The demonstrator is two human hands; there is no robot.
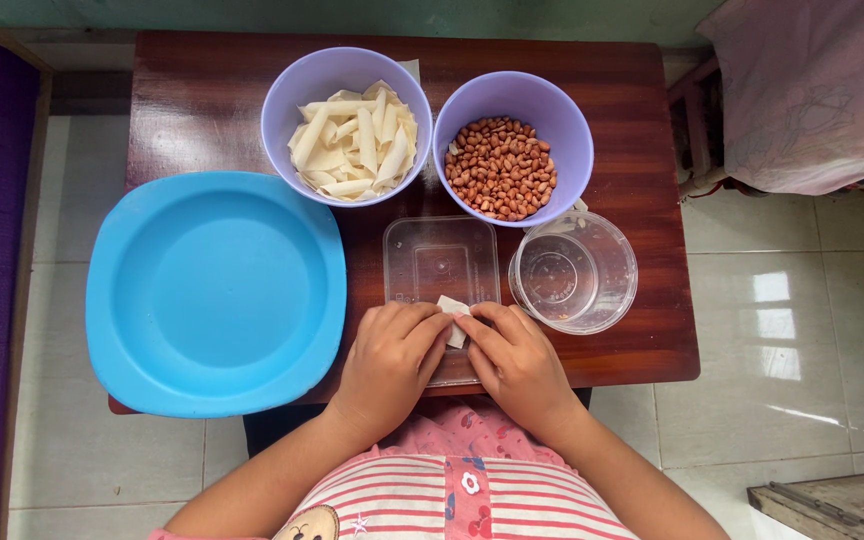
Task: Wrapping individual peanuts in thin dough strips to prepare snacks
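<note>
- Pinched between the fingertips of the left hand [389, 360] and the right hand [515, 362] is a small pale square of thin dough wrapper [453, 312]; both hands are closed around it, thumbs and forefingers meeting at its edges.
- The wrapper is held just over the near edge of a clear rectangular plastic tray [441, 258], at the front of the dark brown wooden table [652, 300].
- For a neat fold, it is judged that the pressure should be kept light and even, so the thin sheet is not torn.
- Behind the tray, a lilac plastic bowl of pale wrapper strips [347, 125] and a lilac plastic bowl of red-skinned peanuts [513, 148] are placed side by side.
- A clear round plastic tub [573, 272], nearly empty, stands just right of the tray.
- A large light blue plastic plate [216, 292] lies to the left.
- No labels, packages or signs can be seen.
</note>
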